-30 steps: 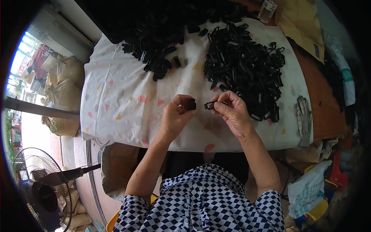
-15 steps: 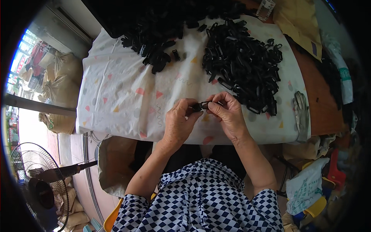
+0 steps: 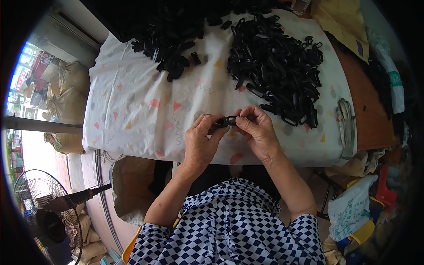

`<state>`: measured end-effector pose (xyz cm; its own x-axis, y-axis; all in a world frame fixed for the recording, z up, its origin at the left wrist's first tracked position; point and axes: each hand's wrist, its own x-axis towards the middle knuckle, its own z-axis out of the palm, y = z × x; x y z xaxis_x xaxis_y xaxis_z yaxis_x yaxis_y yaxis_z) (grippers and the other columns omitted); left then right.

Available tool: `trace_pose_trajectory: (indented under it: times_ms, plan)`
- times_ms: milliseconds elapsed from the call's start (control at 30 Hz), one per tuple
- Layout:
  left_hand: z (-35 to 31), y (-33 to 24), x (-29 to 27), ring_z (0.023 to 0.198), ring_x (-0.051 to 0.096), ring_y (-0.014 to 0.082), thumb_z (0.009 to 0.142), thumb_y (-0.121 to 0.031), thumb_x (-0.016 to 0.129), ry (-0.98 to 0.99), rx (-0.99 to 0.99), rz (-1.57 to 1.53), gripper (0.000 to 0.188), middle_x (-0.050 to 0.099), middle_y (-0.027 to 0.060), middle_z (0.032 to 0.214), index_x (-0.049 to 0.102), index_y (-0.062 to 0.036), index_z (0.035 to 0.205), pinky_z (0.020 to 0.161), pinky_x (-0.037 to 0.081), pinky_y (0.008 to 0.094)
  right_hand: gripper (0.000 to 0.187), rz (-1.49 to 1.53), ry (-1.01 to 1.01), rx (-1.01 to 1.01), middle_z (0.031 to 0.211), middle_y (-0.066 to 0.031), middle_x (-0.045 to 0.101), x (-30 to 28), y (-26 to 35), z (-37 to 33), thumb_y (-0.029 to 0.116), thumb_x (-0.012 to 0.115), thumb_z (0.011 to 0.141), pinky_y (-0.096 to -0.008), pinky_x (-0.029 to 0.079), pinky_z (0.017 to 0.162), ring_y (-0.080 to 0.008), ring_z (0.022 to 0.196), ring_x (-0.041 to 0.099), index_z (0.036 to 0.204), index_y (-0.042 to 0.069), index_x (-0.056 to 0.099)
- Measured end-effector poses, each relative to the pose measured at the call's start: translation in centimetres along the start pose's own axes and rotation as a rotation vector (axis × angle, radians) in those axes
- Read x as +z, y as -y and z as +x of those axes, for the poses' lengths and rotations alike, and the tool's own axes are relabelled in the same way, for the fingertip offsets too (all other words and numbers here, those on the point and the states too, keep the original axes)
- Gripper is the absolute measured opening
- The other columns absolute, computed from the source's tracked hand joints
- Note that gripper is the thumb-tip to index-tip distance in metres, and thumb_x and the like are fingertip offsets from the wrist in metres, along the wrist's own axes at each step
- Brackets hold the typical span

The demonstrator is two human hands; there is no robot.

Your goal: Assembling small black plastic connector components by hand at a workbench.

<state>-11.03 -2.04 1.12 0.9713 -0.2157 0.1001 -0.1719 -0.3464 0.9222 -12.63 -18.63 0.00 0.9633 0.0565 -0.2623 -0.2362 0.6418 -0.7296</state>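
Both hands are close together over the near part of the cloth-covered table. My left hand (image 3: pixel 198 143) is closed in a pinch on a small black plastic piece (image 3: pixel 223 121). My right hand (image 3: pixel 259 134) pinches a thin black plastic frame (image 3: pixel 232 118), its end meeting the left hand's piece. Fingers hide much of both, so I cannot tell whether they are locked together. Beyond my right hand lies a heap of black elongated plastic frames (image 3: pixel 278 66). Farther left is a second heap of darker black pieces (image 3: pixel 170 55), with one loose black piece (image 3: pixel 195 58) beside it.
A patterned white cloth (image 3: pixel 128 106) covers the table. A work glove (image 3: pixel 345 123) lies at its right edge, and brown paper (image 3: pixel 342 26) at the far right. A fan (image 3: pixel 51 221) stands lower left; an open sack (image 3: pixel 132 190) sits below the table edge.
The view has shifted slightly, so the heaps appear a little higher and farther left. Both hands keep their pinches, with only a small shift of the fingers at the black pieces.
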Motion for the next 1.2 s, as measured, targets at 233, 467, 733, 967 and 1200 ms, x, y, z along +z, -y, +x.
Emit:
trace_pose_trajectory:
  times_ms: [233,467,733,967,1200]
  plan:
    - [0.0,0.6,-0.3,0.078,0.063,0.0102,0.079,0.004,0.069,-0.005,-0.03,-0.088,0.023,0.063,0.0046,0.086,0.064,0.0008,0.101,0.07,0.05,0.0234,0.014,0.041,0.01,0.064,0.101,-0.0016,0.061,0.0,-0.1,0.4,0.0,0.066,0.086,-0.0237,0.053,0.083,-0.0093,0.089,0.062,0.094,0.009,0.058]
    - [0.0,0.6,-1.4,0.074,0.066,0.0179,0.077,-0.002,0.072,0.03,0.007,0.064,0.025,0.064,0.0077,0.086,0.064,-0.002,0.1,0.066,0.052,0.0279,0.012,-0.111,0.026,0.085,0.097,-0.0016,0.062,0.1,0.2,0.6,0.002,0.066,0.087,-0.0217,0.053,0.076,-0.0077,0.085,0.061,0.094,0.008,0.058]
    - [0.3,0.3,-2.9,0.08,0.063,0.0252,0.07,-0.006,0.076,0.097,0.313,0.344,0.029,0.066,0.0078,0.087,0.065,-0.005,0.096,0.07,0.051,0.0335,0.011,-0.607,0.256,0.287,0.081,0.0039,0.058,1.0,3.6,1.6,0.011,0.068,0.087,-0.0167,0.043,0.06,-0.0026,0.07,0.053,0.093,0.007,0.061]
    - [-0.2,0.3,-3.1,0.075,0.06,0.0271,0.07,-0.008,0.076,0.201,0.335,0.38,0.026,0.063,0.0083,0.081,0.063,-0.0027,0.092,0.067,0.049,0.036,0.012,-0.753,0.3,0.463,0.076,0.0019,0.06,1.1,3.9,1.9,0.014,0.069,0.087,-0.017,0.04,0.055,-0.0037,0.067,0.054,0.092,0.006,0.062]
    - [0.2,-0.3,-3.0,0.076,0.057,0.0175,0.075,-0.009,0.076,0.286,0.124,0.166,0.023,0.062,0.0048,0.081,0.066,-0.0029,0.094,0.07,0.047,0.0313,0.017,-0.376,0.291,0.569,0.082,-0.0015,0.062,0.2,3.8,1.7,0.017,0.069,0.088,-0.0184,0.041,0.049,-0.0083,0.068,0.06,0.095,0.005,0.059]
